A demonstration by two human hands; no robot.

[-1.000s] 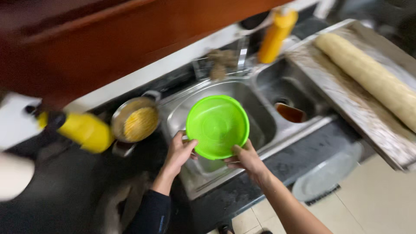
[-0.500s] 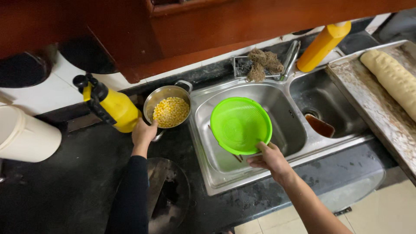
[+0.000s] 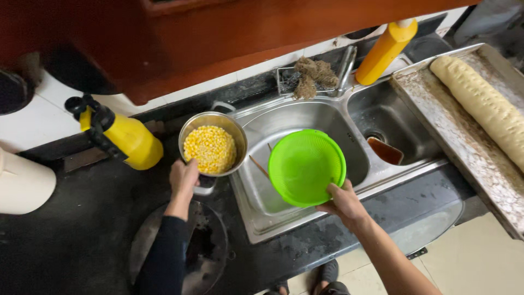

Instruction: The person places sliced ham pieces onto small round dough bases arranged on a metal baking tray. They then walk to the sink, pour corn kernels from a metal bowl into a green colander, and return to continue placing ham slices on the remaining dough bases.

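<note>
A round, finely ribbed green plastic strainer [image 3: 307, 166] was pinched at its near rim by the right hand [image 3: 343, 203], over the steel sink [image 3: 305, 117]. A shiny metal pot [image 3: 213, 145] of yellow corn kernels [image 3: 209, 148] was gripped by the left hand [image 3: 183, 177], its fingers curled on the near rim.

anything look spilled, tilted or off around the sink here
No spill shows. The green strainer is tilted over the left sink basin, held by the right hand. A long dough roll sits on a crusted tray overhanging the right basin.
</note>
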